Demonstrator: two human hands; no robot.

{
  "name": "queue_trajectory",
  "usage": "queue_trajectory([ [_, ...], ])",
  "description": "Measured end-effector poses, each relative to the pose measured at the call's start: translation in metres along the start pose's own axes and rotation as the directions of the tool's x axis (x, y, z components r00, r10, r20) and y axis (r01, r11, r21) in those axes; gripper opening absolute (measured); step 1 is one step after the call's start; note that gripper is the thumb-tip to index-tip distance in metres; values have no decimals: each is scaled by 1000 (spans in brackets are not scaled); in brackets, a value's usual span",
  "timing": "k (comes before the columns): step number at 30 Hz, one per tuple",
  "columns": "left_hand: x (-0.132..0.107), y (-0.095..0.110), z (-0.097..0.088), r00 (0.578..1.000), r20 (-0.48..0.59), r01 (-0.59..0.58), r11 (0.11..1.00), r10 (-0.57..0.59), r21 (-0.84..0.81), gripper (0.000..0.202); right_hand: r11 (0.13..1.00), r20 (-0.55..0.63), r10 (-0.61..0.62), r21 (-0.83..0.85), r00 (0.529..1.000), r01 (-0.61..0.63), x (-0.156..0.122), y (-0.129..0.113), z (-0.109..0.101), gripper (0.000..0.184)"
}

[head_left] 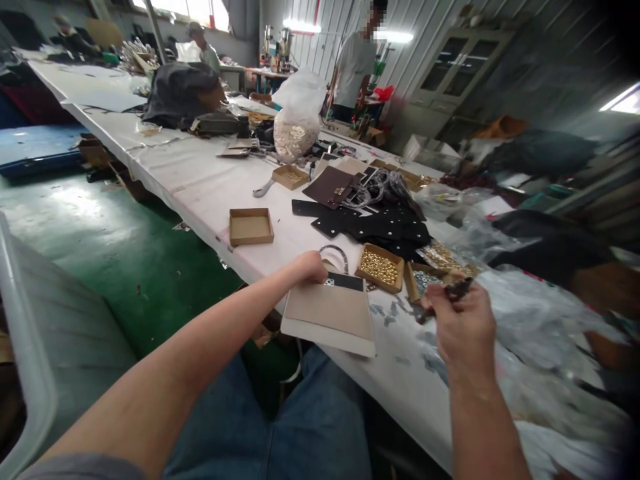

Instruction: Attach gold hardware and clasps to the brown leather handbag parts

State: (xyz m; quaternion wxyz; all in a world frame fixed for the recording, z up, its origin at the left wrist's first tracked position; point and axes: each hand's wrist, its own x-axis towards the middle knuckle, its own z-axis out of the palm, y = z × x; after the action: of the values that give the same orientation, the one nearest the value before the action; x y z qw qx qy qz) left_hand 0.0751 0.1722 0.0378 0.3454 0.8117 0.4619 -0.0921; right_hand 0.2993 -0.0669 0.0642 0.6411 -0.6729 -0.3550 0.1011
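Observation:
A flat beige panel (330, 313) with a black strip, a white edge and a looped handle (340, 252) lies at the table's front edge. My left hand (313, 268) is closed at its top edge, next to a small metal plate (329, 282) on the strip. To the right, my right hand (467, 327) is raised above the table, closed around a dark, slim tool (457, 288) whose kind I cannot make out. Just beyond it stand a cardboard box of gold-coloured fasteners (379, 267) and a box of silver pieces (424, 281).
Black strips with metal studs (385, 227) and a brown flap (330, 187) lie behind the boxes. An empty cardboard box (251, 227) sits left on the white table (200, 180). Clear plastic bags (530, 313) pile up at right. A person (353, 67) stands beyond.

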Motion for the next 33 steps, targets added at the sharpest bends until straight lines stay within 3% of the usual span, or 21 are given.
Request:
queue_trajectory([
  [2, -1, -1, 0, 1000, -1, -3, 1000, 3, 22, 66, 966, 90, 2, 257, 996, -25, 5, -13, 34, 55],
  [4, -3, -2, 1, 1000, -14, -2, 1000, 3, 30, 69, 918, 184, 3, 390, 983, -76, 5, -22, 69, 44],
  [6, -6, -3, 1, 1000, -23, -1, 999, 2, 40, 72, 893, 227, -12, 441, 974, -92, 2, -26, 103, 43],
  [9, -10, -5, 0, 1000, -24, -9, 998, 11, 67, 72, 888, 211, -21, 453, 977, -79, -4, -28, 146, 60],
  [12, -11, -7, 0, 999, -30, -19, 998, 21, 63, 70, 915, 162, -13, 399, 987, -53, -5, -30, 175, 74],
  [15, -8, -10, 2, 999, -46, -3, 1000, 4, 16, 70, 943, 58, -98, 323, 994, 74, -3, -34, 186, 74],
  [18, -4, -14, 6, 998, -51, 21, 999, -23, -31, 73, 942, 65, -124, 321, 990, 97, -2, -34, 186, 72],
  [23, 1, -20, 13, 997, -75, 17, 997, -23, -72, 75, 934, 205, -51, 357, 978, -26, -5, -28, 184, 65],
  [26, 1, -21, 12, 998, -62, 10, 996, -15, -84, 78, 938, 376, -20, 329, 927, -113, -5, -23, 182, 53],
  [29, -2, -20, 8, 999, -40, 11, 998, -13, -68, 77, 962, 483, -1, 239, 876, -131, -5, -19, 181, 60],
  [33, -6, -20, 5, 999, -39, -20, 999, 19, -40, 71, 963, 362, -63, 268, 930, -39, -10, -15, 187, 67],
])
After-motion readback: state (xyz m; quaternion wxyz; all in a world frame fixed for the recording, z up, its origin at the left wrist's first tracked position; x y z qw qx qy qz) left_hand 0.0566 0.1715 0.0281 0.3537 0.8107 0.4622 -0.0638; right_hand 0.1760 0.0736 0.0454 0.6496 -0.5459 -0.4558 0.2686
